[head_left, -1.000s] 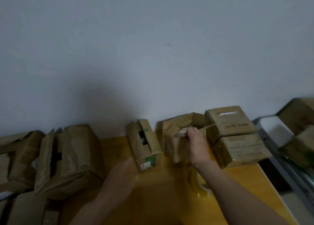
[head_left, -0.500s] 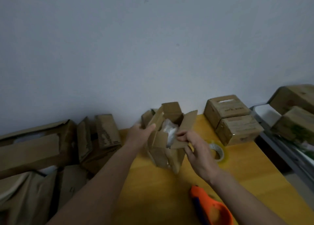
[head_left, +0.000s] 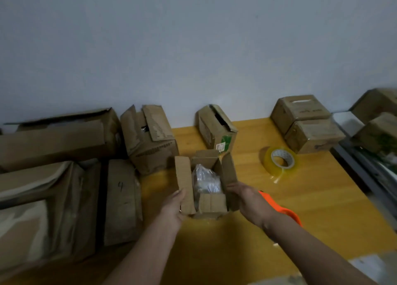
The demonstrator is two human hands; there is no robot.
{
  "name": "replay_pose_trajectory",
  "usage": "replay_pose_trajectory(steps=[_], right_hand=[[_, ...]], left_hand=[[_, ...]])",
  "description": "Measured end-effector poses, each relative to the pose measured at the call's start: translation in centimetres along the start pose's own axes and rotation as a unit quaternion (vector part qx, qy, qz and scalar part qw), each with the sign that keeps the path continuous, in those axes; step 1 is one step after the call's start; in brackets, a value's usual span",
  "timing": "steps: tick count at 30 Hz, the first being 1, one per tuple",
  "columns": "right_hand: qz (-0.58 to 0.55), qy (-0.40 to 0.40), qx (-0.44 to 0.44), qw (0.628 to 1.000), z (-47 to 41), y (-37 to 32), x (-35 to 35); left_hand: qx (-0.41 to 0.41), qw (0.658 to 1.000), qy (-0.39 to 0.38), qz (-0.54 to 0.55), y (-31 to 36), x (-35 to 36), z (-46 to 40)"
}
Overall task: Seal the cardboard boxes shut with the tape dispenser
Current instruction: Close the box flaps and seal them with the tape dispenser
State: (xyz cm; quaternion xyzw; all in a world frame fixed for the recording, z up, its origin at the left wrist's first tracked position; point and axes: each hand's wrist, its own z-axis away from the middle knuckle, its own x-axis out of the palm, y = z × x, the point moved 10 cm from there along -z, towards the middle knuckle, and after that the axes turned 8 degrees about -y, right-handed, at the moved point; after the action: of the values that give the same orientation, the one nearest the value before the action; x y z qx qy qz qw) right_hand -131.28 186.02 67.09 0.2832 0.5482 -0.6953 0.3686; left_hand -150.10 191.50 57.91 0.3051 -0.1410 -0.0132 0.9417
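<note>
A small open cardboard box (head_left: 211, 205) stands on the yellow table (head_left: 322, 198) in front of me, its four flaps up and a clear plastic bag (head_left: 206, 180) inside. My left hand (head_left: 175, 207) grips its left flap and side. My right hand (head_left: 250, 203) holds its right side. The orange tape dispenser (head_left: 285, 211) lies just behind my right wrist, mostly hidden. A roll of clear tape (head_left: 280, 163) lies to the right.
Another open small box (head_left: 217, 128) stands behind by the wall. Two closed boxes (head_left: 309, 123) are stacked at the back right. Several larger worn boxes (head_left: 86, 166) crowd the left side. More boxes (head_left: 378, 121) rest on a metal rack at the right.
The small box came from the back of the table, was lifted in both hands, and now rests upright on the table nearer to me. The camera tilted down.
</note>
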Motion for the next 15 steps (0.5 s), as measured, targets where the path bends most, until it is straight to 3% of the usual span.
replay_pose_trajectory(steps=[3,6,7,9,11,12,15], right_hand=[[0.129,-0.027,0.066,0.989,-0.2,0.1,2.6],[0.323,-0.069,0.078,0.941,-0.6,-0.9,4.7],[0.353,-0.068,0.071,0.931,-0.8,-1.5,5.1],[0.360,-0.056,0.067,0.929,-0.9,-2.3,5.1],[0.318,-0.024,0.035,0.947,-0.7,-3.2,4.7],[0.290,-0.007,0.008,0.957,-0.3,-3.7,4.6],[0.250,0.007,-0.061,0.966,0.9,-4.6,5.1]], left_hand=[[0.000,1.000,0.012,0.011,-2.1,-0.8,-0.4],[0.110,0.972,0.079,-0.194,0.8,-1.3,-0.9],[0.144,0.937,0.107,-0.298,2.2,-0.9,-0.7],[0.209,0.826,0.157,-0.499,5.1,0.8,0.3],[0.274,0.701,0.150,-0.641,7.0,3.7,0.5],[0.288,0.660,0.132,-0.682,7.5,4.8,0.1],[0.257,0.614,0.084,-0.742,8.4,5.9,-2.0]])
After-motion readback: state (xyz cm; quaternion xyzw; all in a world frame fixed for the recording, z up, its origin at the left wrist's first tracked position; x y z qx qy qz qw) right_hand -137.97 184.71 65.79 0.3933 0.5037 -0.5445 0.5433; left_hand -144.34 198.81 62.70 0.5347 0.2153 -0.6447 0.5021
